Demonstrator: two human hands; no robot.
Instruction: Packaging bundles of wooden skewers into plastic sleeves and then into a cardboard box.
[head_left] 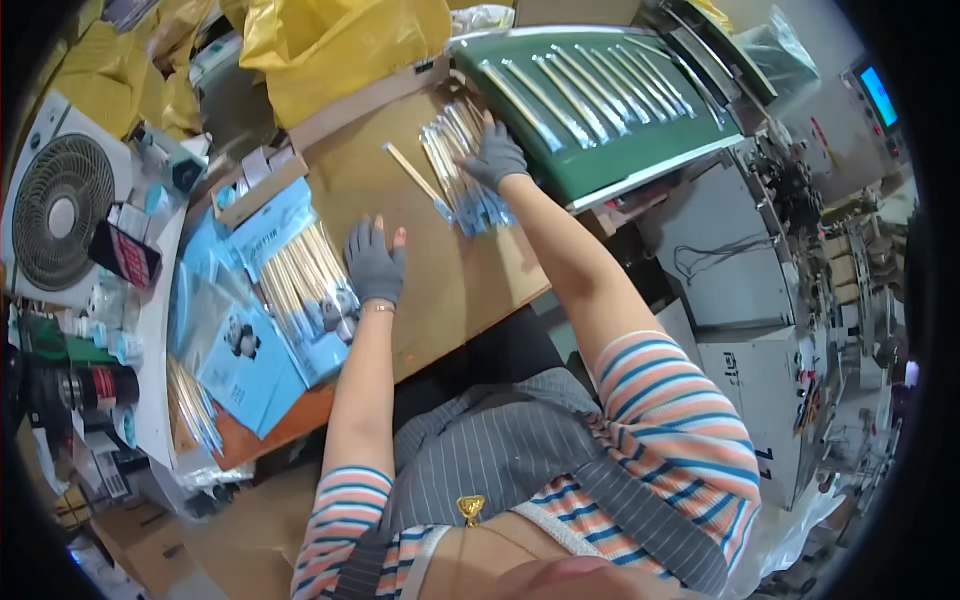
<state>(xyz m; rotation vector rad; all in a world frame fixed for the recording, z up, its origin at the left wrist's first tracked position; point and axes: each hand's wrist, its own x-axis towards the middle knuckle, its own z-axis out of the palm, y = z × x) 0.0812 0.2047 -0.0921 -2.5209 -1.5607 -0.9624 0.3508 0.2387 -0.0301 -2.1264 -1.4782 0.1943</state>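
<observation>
My left hand (375,262), in a grey fingerless glove, lies flat on the brown cardboard sheet (450,290), next to a pile of clear packs of wooden chopsticks (305,280) with blue ends. My right hand (496,156), also gloved, presses on a second bunch of wrapped chopstick packs (455,165) near the green conveyor belt (600,140). One single wrapped pair (412,173) lies apart on the cardboard between the two hands. Several wrapped pairs (590,85) lie spaced out across the belt.
Blue printed bags (240,365) and more chopstick bundles (195,405) lie at the left. A white fan (60,210), bottles and small items crowd the far left. Yellow plastic sacks (330,45) sit behind the cardboard. A grey packing machine (760,290) stands at the right.
</observation>
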